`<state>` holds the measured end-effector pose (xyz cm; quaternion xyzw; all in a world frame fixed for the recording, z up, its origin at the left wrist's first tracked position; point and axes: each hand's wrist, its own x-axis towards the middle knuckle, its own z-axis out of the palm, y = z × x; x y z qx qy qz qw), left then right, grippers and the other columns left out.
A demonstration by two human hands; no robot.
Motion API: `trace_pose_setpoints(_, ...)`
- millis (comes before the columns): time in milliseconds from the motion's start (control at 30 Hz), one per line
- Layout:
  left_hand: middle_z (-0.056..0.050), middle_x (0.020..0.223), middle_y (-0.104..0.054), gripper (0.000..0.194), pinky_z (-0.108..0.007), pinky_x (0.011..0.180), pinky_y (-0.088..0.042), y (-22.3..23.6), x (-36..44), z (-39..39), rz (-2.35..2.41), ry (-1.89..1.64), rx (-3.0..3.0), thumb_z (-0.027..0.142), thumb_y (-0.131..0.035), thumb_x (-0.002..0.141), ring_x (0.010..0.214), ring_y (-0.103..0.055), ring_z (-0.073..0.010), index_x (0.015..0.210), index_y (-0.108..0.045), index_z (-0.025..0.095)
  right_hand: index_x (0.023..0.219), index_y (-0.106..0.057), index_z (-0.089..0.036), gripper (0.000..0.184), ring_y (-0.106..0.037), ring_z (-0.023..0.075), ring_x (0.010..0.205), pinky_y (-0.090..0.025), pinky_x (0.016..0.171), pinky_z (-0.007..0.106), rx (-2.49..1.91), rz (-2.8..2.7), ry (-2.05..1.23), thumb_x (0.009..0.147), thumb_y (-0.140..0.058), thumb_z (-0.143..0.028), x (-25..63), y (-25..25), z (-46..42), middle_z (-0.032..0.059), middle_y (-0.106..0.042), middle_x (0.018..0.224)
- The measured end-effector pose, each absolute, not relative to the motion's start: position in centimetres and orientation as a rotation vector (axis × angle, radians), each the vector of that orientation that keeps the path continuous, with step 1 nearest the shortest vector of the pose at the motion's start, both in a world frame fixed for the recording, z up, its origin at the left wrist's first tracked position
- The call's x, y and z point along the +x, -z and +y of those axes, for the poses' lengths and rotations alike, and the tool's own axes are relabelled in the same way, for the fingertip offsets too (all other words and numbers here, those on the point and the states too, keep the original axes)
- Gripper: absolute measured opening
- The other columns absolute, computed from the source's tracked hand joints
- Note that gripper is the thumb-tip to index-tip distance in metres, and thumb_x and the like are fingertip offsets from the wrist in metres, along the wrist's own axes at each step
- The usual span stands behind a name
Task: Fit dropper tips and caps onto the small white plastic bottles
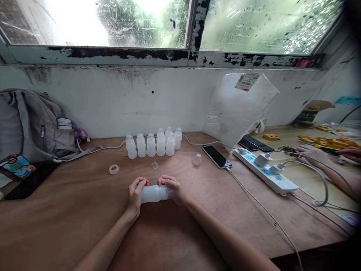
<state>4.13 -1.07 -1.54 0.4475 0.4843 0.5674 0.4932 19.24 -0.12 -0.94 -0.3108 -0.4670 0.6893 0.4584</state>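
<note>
A frosted white baby bottle point(153, 194) lies sideways between my two hands, above the brown table. My left hand point(135, 195) is closed around its base end. At the clear, narrower end, my right hand point(173, 188) grips the bottle, its fingers hiding the tip. Beyond my hands a clear bottle nipple point(154, 164) stands on the table. To the left lies a translucent screw ring point(114, 169), and to the right a clear bottle cap point(196, 159). Several similar capped baby bottles point(151, 146) stand upright in rows near the wall.
A phone point(217, 156) on a cable and a white power strip point(265, 171) with plugs lie to the right. A grey backpack point(31, 128) sits at the left. A plastic bag point(239, 105) leans on the wall. Another person's hand point(313, 154) is beside yellow parts at far right.
</note>
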Motion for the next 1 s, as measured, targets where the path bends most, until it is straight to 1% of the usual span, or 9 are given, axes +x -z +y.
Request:
trace_pose_setpoints(167, 0.001, 0.061, -0.05, 0.018, -0.019, 0.052, -0.035, 1.5, 4.2, -1.1, 1.18, -1.372, 1.084, 0.03, -0.05, 0.07, 0.058, -0.047, -0.0117, 0.06, -0.052, 0.016, 0.062, -0.052, -0.014, 0.014, -0.035, 0.0074, 0.047, -0.022, 0.044, 0.02, -0.782, -1.144, -1.694, 0.069, -0.049, -0.025, 19.2, 1.0, -0.1, -0.002, -0.042, 0.056)
trace_pose_setpoints(333, 0.001, 0.061, -0.051, 0.018, -0.02, 0.053, -0.036, 1.5, 4.1, -1.0, 1.193, -1.371, 1.13, 0.031, -0.049, 0.07, 0.059, -0.047, -0.0122, 0.061, -0.053, 0.016, 0.06, -0.052, -0.015, 0.016, -0.035, 0.0082, 0.048, -0.024, 0.046, 0.02, -0.816, -1.164, -1.641, 0.069, -0.049, -0.027, 19.2, 0.9, -0.2, -0.0017, -0.043, 0.056)
trace_pose_setpoints(400, 0.001, 0.061, -0.051, 0.019, -0.02, 0.052, -0.036, 1.5, 3.9, -0.9, 1.205, -1.365, 1.156, 0.032, -0.049, 0.071, 0.058, -0.048, -0.0127, 0.061, -0.054, 0.016, 0.059, -0.052, -0.016, 0.018, -0.037, 0.0092, 0.049, -0.026, 0.046, 0.021, -0.874, -1.185, -1.557, 0.07, -0.048, -0.029, 19.2, 1.0, -0.1, -0.0015, -0.045, 0.056)
trace_pose_setpoints(533, 0.0, 0.063, -0.054, 0.018, -0.021, 0.053, -0.037, 1.2, 3.7, -0.7, 1.222, -1.352, 1.297, 0.031, -0.048, 0.071, 0.06, -0.05, -0.0143, 0.063, -0.055, 0.017, 0.055, -0.052, -0.016, 0.024, -0.039, 0.0104, 0.053, -0.029, 0.05, 0.021, -1.027, -1.227, -1.282, 0.071, -0.049, -0.034, 19.6, 1.2, 0.6, -0.0019, -0.045, 0.054)
trace_pose_setpoints(600, -0.001, 0.064, -0.055, 0.017, -0.022, 0.054, -0.038, 1.0, 3.6, -0.7, 1.231, -1.315, 1.41, 0.03, -0.048, 0.072, 0.061, -0.051, -0.0148, 0.064, -0.057, 0.017, 0.054, -0.052, -0.015, 0.026, -0.039, 0.0101, 0.053, -0.029, 0.05, 0.021, -1.071, -1.204, -1.221, 0.07, -0.051, -0.036, 19.8, 1.4, 0.9, -0.002, -0.045, 0.052)
trace_pose_setpoints(767, -0.001, 0.066, -0.06, 0.019, -0.023, 0.059, -0.038, 0.3, 3.7, -0.8, 1.237, -1.181, 1.563, 0.033, -0.049, 0.072, 0.065, -0.054, -0.0165, 0.066, -0.06, 0.018, 0.054, -0.05, -0.016, 0.034, -0.035, 0.008, 0.041, -0.026, 0.039, 0.021, -1.126, -1.121, -1.225, 0.072, -0.047, -0.044, 20.2, 1.6, 1.4, -0.0034, -0.041, 0.048)
trace_pose_setpoints(867, -0.002, 0.069, -0.061, 0.019, -0.024, 0.061, -0.04, 0.4, 3.6, -0.4, 1.259, -1.2, 1.51, 0.034, -0.051, 0.071, 0.067, -0.055, -0.0174, 0.069, -0.06, 0.017, 0.056, -0.048, -0.016, 0.039, -0.033, 0.0069, 0.035, -0.023, 0.033, 0.02, -1.181, -1.013, -1.233, 0.073, -0.044, -0.051, 20.3, 1.4, 1.5, -0.0045, -0.04, 0.046)
trace_pose_setpoints(933, -0.003, 0.07, -0.061, 0.02, -0.024, 0.063, -0.041, 0.7, 3.5, 0.1, 1.325, -1.279, 1.435, 0.036, -0.053, 0.07, 0.069, -0.055, -0.0178, 0.071, -0.059, 0.017, 0.06, -0.049, -0.016, 0.04, -0.036, 0.0072, 0.033, -0.026, 0.031, 0.02, -1.162, -0.931, -1.295, 0.072, -0.045, -0.054, 20.4, 1.3, 1.6, -0.0047, -0.041, 0.045)
trace_pose_setpoints(1000, -0.003, 0.072, -0.061, 0.022, -0.025, 0.064, -0.041, 1.0, 3.3, 0.5, 1.391, -1.365, 1.356, 0.038, -0.054, 0.07, 0.071, -0.056, -0.0184, 0.072, -0.059, 0.017, 0.065, -0.051, -0.016, 0.037, -0.043, 0.0083, 0.038, -0.034, 0.034, 0.02, -1.085, -0.9, -1.37, 0.068, -0.052, -0.053, 20.5, 1.2, 1.8, -0.0034, -0.047, 0.049)
